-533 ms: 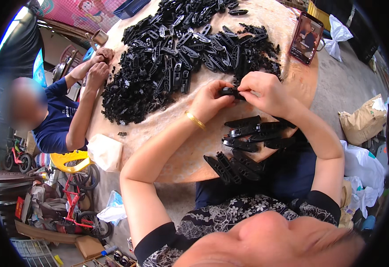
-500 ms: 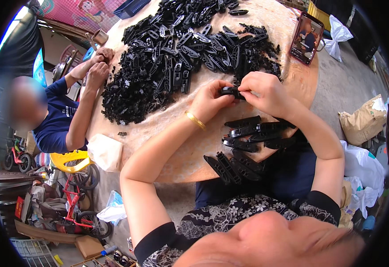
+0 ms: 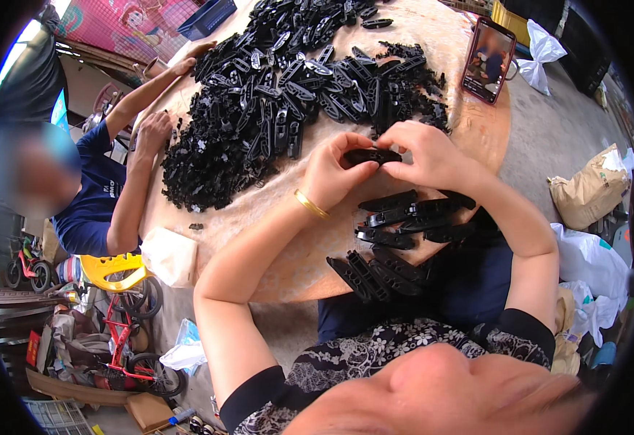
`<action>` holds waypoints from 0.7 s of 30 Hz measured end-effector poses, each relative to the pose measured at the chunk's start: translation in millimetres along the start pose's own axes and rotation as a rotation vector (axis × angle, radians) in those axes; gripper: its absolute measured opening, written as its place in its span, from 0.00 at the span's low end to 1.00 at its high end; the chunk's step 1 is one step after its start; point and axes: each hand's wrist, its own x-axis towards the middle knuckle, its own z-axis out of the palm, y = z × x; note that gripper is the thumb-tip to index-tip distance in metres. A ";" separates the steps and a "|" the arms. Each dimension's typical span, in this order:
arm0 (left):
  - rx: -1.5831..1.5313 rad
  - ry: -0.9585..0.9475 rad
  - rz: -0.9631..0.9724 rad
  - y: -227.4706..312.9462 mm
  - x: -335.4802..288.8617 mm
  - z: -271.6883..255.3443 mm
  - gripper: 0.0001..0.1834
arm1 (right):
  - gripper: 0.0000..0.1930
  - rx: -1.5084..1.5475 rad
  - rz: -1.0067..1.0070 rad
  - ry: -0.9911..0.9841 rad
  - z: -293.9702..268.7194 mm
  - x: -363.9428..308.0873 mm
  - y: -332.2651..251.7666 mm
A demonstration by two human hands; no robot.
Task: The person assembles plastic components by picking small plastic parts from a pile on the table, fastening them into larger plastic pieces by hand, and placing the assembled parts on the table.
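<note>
Between my two hands is a long, narrow black plastic part, held level above the near side of the round table. My left hand pinches its left end with thumb and fingers. At the other end, the fingers and thumb of my right hand close on it. Just beyond my hands spreads a big heap of similar black plastic parts, with small black pieces massed along its left side. Closer to me, several elongated black parts lie in a loose group at the table edge.
A cloth-covered round table carries everything. A phone stands upright at the right. Across on the left sits another person, one hand resting by the heap. A white bag-like container, a yellow seat and a brown sack surround the table.
My right hand has shifted its fingers from pinching at the part to gripping its right end. The other person's hands have parted, one reaching to the heap's far left edge.
</note>
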 end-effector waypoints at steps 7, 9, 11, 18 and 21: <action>0.279 0.109 0.114 7.4 -6.5 2.5 0.15 | 0.12 -0.137 -0.080 0.049 7.8 0.0 -5.5; 0.331 0.097 0.163 8.4 -5.7 1.8 0.15 | 0.11 -0.154 -0.094 0.065 6.8 -0.1 -3.2; 0.278 0.017 0.071 7.4 -3.7 -2.2 0.15 | 0.10 -0.052 -0.085 -0.081 -1.8 0.9 6.0; 0.061 -0.443 0.021 2.2 -9.0 1.6 0.15 | 0.17 -0.279 -0.178 0.184 -5.5 23.7 38.7; 0.026 -0.494 0.079 2.1 -8.3 1.9 0.15 | 0.25 -0.519 -0.304 0.142 3.8 32.1 42.9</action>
